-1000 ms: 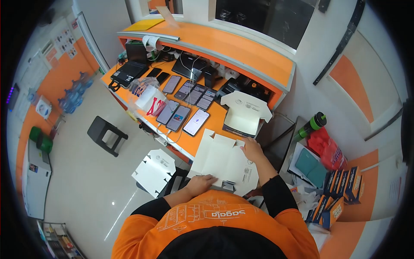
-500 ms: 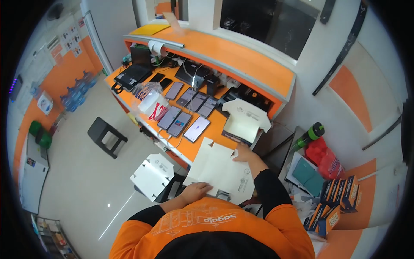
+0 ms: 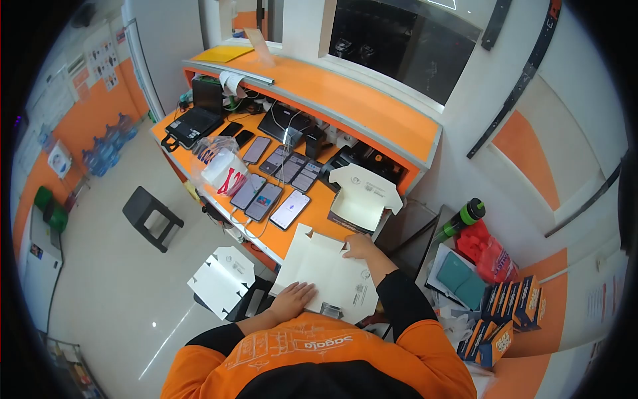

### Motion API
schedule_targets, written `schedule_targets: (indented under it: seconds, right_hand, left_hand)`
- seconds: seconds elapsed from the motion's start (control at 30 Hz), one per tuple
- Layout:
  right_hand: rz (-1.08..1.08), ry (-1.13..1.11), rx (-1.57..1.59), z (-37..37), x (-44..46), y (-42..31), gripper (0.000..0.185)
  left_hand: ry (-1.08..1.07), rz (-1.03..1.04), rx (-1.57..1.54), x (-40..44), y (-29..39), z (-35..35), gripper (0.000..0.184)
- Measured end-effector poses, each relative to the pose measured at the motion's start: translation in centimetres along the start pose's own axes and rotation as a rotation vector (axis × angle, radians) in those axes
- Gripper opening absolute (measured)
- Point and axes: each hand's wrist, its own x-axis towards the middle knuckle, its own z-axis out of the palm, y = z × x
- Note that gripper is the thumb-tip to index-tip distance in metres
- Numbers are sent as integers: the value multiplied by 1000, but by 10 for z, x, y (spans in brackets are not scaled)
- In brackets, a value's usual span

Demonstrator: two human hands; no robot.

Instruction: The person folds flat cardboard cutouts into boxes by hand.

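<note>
A flat, unfolded cardboard box, pale inside with small print and notched edges, lies in front of my body against the orange desk's near edge. My left hand rests on its lower left part, fingers stretched out flat. At the upper right edge, by a notch, my right hand grips the cardboard with its fingers bent; the thumb is partly hidden. Just beyond that hand stands a partly folded open box with its lid flap raised. Another flat cardboard piece lies to the left on a dark stool.
Several phones, one a lit phone, lie with cables on the desk. Behind them are a plastic bag and a laptop. Stacked small boxes and a green-black bottle are at the right. A black stool stands left.
My left hand's fingers have straightened and spread flatter on the cardboard. The right hand stays at the edge. The whole view has shifted slightly.
</note>
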Motion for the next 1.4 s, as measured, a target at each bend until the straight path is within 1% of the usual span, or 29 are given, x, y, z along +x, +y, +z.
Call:
schedule_targets:
  seconds: [0.07,0.17,0.2,0.23,0.3,0.37,0.4,0.5,0.6,0.7,0.8,0.9,1.0,1.1,1.2,1.3,1.33,1.37,1.4]
  right_hand:
    - [18,41,-48,9,-2,-5,39]
    - [62,92,-23,9,-13,-18,35]
    - [73,154,-38,7,-22,-27,32]
    - [113,169,13,10,-25,-30,28]
    - [135,294,20,19,-35,-39,22]
    - [148,394,55,28,-39,-43,21]
    - [156,445,73,33,-41,-45,20]
    - [150,492,29,47,-45,-43,21]
    - [110,701,11,67,-52,-47,27]
    - [55,765,-58,81,-59,-54,32]
    - [109,694,-93,83,-69,-72,43]
    - [130,620,-48,78,-80,-85,59]
    - [166,639,-121,91,-81,-92,69]
    - [162,618,-90,91,-82,-94,73]
    - [150,566,-91,77,-85,-93,68]
    - [89,331,60,48,-76,-57,56]
    - [122,334,263,49,-64,-29,41]
    - [132,597,948,78,-49,3,38]
    - [173,707,765,51,-61,13,31]
  left_hand:
    - [-42,-13,9,-2,-4,12,49]
    - [-81,-26,-7,-3,-4,16,51]
    - [-91,-37,-17,-2,-3,14,52]
    - [-99,-48,-24,1,-3,13,53]
    - [-127,-50,8,1,-2,11,51]
    - [-143,-40,36,2,-3,10,50]
    - [-157,-42,40,3,-3,10,49]
    - [-194,-47,51,5,-2,8,47]
    - [-221,-54,57,6,-2,8,47]
    - [-243,-61,55,6,-1,8,46]
    - [-248,-60,60,6,-1,7,46]
    - [-241,-45,67,6,1,9,46]
    - [-218,-24,93,7,0,8,46]
    - [-205,-1,90,6,-1,8,45]
    - [-206,18,86,9,-3,14,45]
    - [-191,-3,79,12,-2,14,44]
    - [-176,-11,59,12,-3,14,45]
    - [-164,-18,38,11,-3,13,45]
    - [-175,-25,28,10,-3,12,45]
